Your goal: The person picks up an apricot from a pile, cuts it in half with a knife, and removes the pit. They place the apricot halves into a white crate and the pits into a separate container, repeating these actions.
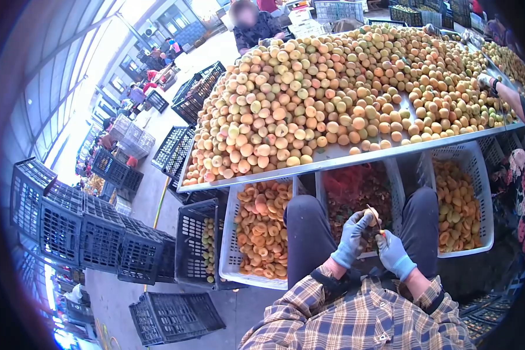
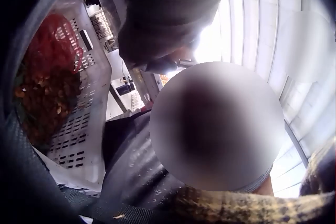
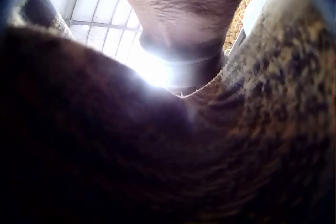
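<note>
In the head view my gloved left hand (image 1: 350, 240) grips an apricot (image 1: 370, 216) between thumb and fingers, above the middle crate. Close by on the right, my gloved right hand (image 1: 395, 256) holds a small knife (image 1: 381, 232) with a reddish handle, its blade against the fruit. A white crate (image 1: 398, 192) below the hands contains dark pits and scraps and a red mesh bag (image 1: 347, 184). Most of the left wrist view is blurred or dark; the bag and crate show at its left. Sleeve and wrist fill the right wrist view, with the fingers hidden.
Whole apricots (image 1: 286, 105) are heaped on a metal-edged table (image 1: 332, 160) ahead. White crates of halved apricots flank my knees, one on the left (image 1: 231, 256) and one on the right (image 1: 485, 221). Black crates (image 1: 102, 227) stand at far left. Another worker's arm (image 1: 510, 99) reaches in at right.
</note>
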A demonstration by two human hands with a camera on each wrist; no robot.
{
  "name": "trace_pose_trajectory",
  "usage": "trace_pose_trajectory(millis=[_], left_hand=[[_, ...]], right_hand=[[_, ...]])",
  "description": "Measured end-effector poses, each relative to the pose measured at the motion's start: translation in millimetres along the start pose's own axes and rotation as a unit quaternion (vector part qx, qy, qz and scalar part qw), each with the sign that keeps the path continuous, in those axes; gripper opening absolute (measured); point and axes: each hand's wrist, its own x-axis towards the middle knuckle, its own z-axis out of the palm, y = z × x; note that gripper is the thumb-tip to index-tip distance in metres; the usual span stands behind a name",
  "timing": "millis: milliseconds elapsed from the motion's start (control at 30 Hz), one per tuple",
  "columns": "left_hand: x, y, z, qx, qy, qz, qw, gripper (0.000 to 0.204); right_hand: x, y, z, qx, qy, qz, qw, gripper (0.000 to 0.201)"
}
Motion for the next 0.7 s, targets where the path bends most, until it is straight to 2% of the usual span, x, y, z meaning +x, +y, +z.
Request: trace_pose_trajectory(millis=[33, 133, 200, 300, 367, 433, 500, 567, 667, 700], left_hand=[[-2, 1, 0, -0.012, -0.020, -0.039, 0.999, 0.022], [-4, -9, 11, -0.071, -0.025, -0.018, 0.997, 0.024], [3, -8, 8, -0.062, -0.025, 0.002, 0.998, 0.028], [4, 5, 8, -0.026, -0.023, -0.067, 0.997, 0.023], [-2, 9, 17, -0.022, -0.034, -0.049, 0.998, 0.025], [-1, 9, 19, -0.018, -0.048, -0.032, 0.998, 0.027], [1, 3, 16, -0.125, 0.014, -0.098, 0.987, 0.034], [11, -13, 0, -0.099, 0.011, -0.101, 0.990, 0.035], [13, -11, -1, -0.058, 0.003, -0.106, 0.993, 0.035], [12, -9, -1, -0.006, -0.006, -0.078, 0.997, 0.034]], right_hand=[[1, 2, 1, -0.016, -0.007, 0.007, 1.000, 0.028], [10, 12, 8, -0.020, 0.023, -0.007, 1.000, 0.027], [15, 11, 4, -0.012, 0.006, -0.003, 1.000, 0.027], [16, 10, -3, -0.016, -0.003, -0.001, 1.000, 0.025], [12, 5, -5, -0.030, 0.004, -0.007, 1.000, 0.023], [5, -2, -5, -0.085, 0.000, 0.032, 0.996, 0.024], [6, 6, 0, -0.097, 0.006, 0.031, 0.995, 0.025], [10, 12, 4, -0.093, 0.020, 0.019, 0.995, 0.025], [18, 11, -1, -0.078, 0.001, 0.022, 0.997, 0.027], [20, 14, -3, -0.057, -0.008, 0.027, 0.998, 0.029]])
